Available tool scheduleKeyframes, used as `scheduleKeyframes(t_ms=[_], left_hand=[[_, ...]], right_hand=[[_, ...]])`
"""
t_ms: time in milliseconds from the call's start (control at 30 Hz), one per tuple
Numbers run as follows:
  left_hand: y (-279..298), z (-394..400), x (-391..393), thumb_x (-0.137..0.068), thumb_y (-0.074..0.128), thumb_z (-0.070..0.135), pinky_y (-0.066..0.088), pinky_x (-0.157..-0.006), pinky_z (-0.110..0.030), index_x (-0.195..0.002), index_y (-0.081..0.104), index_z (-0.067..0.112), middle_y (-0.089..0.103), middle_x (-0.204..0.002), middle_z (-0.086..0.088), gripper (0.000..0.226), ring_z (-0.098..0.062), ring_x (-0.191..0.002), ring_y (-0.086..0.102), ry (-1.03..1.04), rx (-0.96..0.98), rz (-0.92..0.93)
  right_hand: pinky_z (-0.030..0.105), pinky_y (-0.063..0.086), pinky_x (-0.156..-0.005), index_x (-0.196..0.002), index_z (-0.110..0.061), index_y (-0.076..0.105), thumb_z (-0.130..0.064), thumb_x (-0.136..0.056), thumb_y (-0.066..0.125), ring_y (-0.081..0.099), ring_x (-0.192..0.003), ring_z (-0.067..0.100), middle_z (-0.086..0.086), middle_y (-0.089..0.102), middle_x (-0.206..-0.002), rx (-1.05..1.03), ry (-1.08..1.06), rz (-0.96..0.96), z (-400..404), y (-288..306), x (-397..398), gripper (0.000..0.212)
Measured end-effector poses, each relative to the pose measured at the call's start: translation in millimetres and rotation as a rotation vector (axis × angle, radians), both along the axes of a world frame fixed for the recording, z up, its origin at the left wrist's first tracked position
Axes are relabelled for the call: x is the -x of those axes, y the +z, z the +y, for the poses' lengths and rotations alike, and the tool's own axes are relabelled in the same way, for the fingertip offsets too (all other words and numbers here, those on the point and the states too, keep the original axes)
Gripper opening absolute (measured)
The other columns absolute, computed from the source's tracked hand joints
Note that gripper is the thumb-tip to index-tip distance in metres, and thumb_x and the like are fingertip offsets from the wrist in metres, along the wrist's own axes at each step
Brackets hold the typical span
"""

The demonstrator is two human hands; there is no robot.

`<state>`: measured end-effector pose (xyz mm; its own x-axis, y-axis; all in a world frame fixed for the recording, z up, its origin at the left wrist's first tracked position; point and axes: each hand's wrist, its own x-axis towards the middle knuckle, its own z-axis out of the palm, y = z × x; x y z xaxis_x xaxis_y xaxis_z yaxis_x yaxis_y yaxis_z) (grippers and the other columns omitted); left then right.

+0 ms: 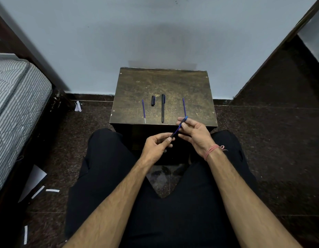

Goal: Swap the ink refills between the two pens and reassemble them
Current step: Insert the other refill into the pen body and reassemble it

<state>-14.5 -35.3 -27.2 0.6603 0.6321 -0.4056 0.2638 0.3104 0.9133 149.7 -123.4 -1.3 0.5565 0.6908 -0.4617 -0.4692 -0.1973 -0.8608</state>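
Note:
Both hands hold a blue pen [178, 128] slantwise above my lap, just in front of the small worn table [190, 83]. My left hand [156, 146] pinches its lower dark end; my right hand [194, 131] grips the upper blue end. On the table lie a purple ink refill [143, 110] at the left, a short black pen piece [153, 100], a long black pen barrel [163, 108] in the middle, and a second purple refill [184, 106] at the right, just beyond my right fingers.
The table stands against a pale wall [155, 33]. A striped mattress on a dark bed frame [15, 97] is at the left. Paper scraps [52, 190] lie on the dark stone floor. My black-trousered legs flank the table.

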Motion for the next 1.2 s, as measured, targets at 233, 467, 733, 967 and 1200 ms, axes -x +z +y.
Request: scheduleKeyframes(t_ms=[233,467,733,967,1200], left_hand=[[-1.5,0.0,0.2,-0.109,0.066,0.012,0.057,-0.080,-0.023,-0.136,0.074,0.011,0.083,-0.123,-0.011,0.029,-0.007,-0.089,0.079,-0.020,0.062,-0.048],[-1.1,-1.6,-2.2,-0.112,0.061,0.015,0.059,-0.075,-0.021,-0.139,0.071,0.010,0.081,-0.126,-0.015,0.030,-0.008,-0.086,0.081,-0.047,0.145,-0.084],[-2.7,-0.7,-2.3,-0.104,0.073,0.014,0.057,-0.069,-0.019,-0.132,0.076,0.012,0.084,-0.116,-0.009,0.027,-0.008,-0.080,0.081,0.013,0.135,-0.083],[-3.7,2.7,1.1,-0.096,0.084,0.014,0.062,-0.076,-0.023,-0.122,0.080,0.016,0.085,-0.111,-0.010,0.026,-0.020,-0.095,0.084,0.079,0.198,-0.115],[-2.4,1.7,1.1,-0.099,0.080,0.013,0.064,-0.081,-0.023,-0.126,0.078,0.016,0.085,-0.115,-0.009,0.027,-0.020,-0.100,0.083,0.054,0.227,-0.114]], right_hand=[[0.026,0.062,-0.081,-0.118,-0.018,0.077,-0.006,-0.110,0.059,0.070,-0.094,0.009,0.003,0.079,-0.115,0.012,-0.010,-0.020,-1.3,-0.6,1.0,0.023],[0.025,0.061,-0.081,-0.119,-0.015,0.075,-0.005,-0.110,0.058,0.069,-0.087,0.006,0.000,0.079,-0.112,-0.027,-0.030,0.032,-2.2,0.7,2.4,0.021],[0.026,0.063,-0.083,-0.127,-0.003,0.072,-0.002,-0.109,0.060,0.070,-0.089,0.013,0.015,0.076,-0.116,0.055,0.060,-0.138,-1.2,-3.1,7.0,0.022],[0.027,0.061,-0.083,-0.120,-0.003,0.077,-0.016,-0.098,0.080,0.076,-0.090,0.009,0.006,0.081,-0.101,0.095,0.090,-0.122,1.6,-9.2,14.1,0.026],[0.024,0.062,-0.073,-0.099,-0.019,0.073,-0.025,-0.092,0.087,0.075,-0.086,0.008,0.000,0.079,-0.093,0.100,0.059,-0.113,1.8,-10.3,14.0,0.016]])
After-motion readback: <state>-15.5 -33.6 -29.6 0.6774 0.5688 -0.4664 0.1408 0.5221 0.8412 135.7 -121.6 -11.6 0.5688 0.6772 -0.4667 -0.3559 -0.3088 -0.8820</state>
